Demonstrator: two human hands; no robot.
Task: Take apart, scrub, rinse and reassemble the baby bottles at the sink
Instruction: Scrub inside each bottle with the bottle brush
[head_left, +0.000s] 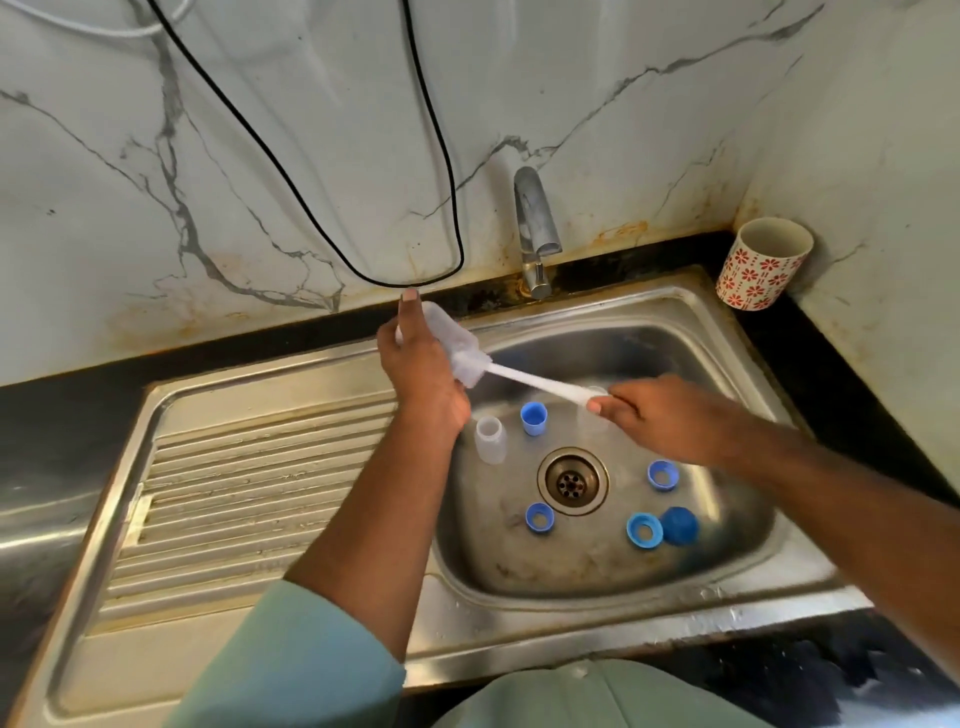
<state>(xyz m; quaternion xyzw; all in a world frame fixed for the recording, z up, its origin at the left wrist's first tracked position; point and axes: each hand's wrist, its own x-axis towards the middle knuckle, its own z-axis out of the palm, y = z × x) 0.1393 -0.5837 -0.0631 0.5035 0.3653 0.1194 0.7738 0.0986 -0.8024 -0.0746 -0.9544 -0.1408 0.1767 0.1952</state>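
Left hand (415, 364) grips a clear bottle (447, 335) — right hand (660, 415) pinches the brush handle (540, 384) inside it.

shiny steel sink (691, 312), translucent plastic bottle (447, 332)

I am seeing both forearms crossing above the sink basin (727, 332), blocking its left and right rims. Blue rings (540, 518) and a clear bottle (490, 439) are crowding the drain (572, 481). The ribbed drainboard (249, 467) is lying open; the tap (535, 228) is overhanging the back.
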